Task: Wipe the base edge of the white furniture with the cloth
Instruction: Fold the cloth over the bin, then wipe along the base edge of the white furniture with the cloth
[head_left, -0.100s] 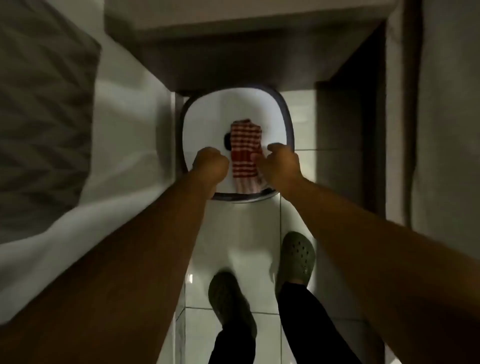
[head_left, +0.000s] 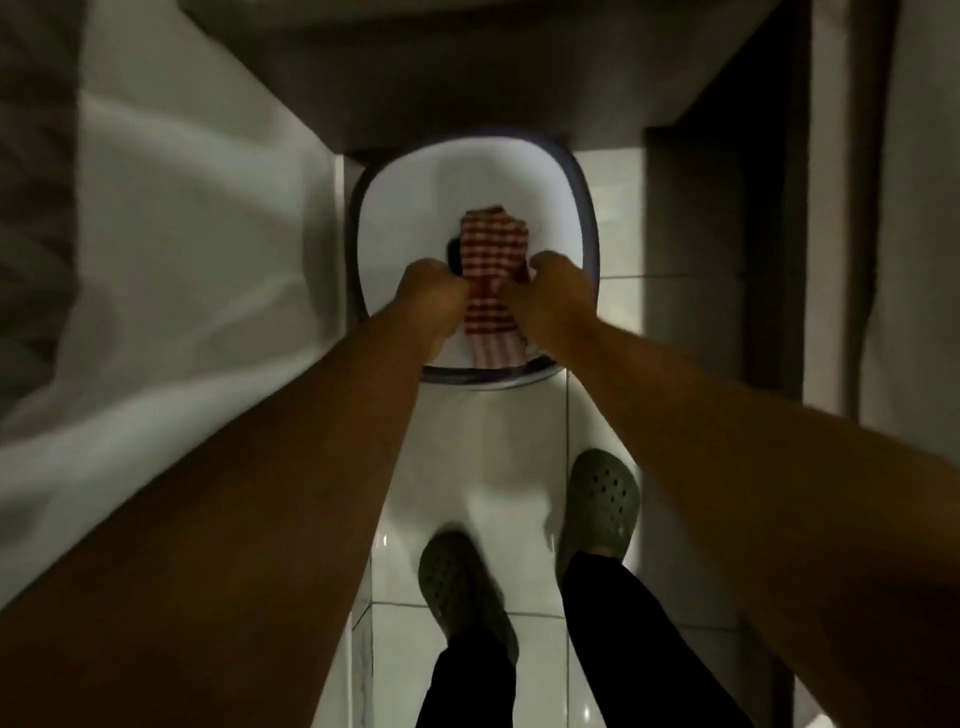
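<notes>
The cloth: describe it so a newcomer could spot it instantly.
Find the white basin with a dark rim on the tiled floor, past the person's shoes. Over it, the left hand and right hand hold the cloth. It is the only red-and-white checked thing here.

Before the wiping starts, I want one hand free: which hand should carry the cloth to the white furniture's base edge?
Probably the left hand: the white furniture is on its side. Both hands grip the cloth.

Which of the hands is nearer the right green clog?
Right. The right hand is up at the checked cloth, above the right green clog; the left hand grips the cloth's other side, farther left.
</notes>
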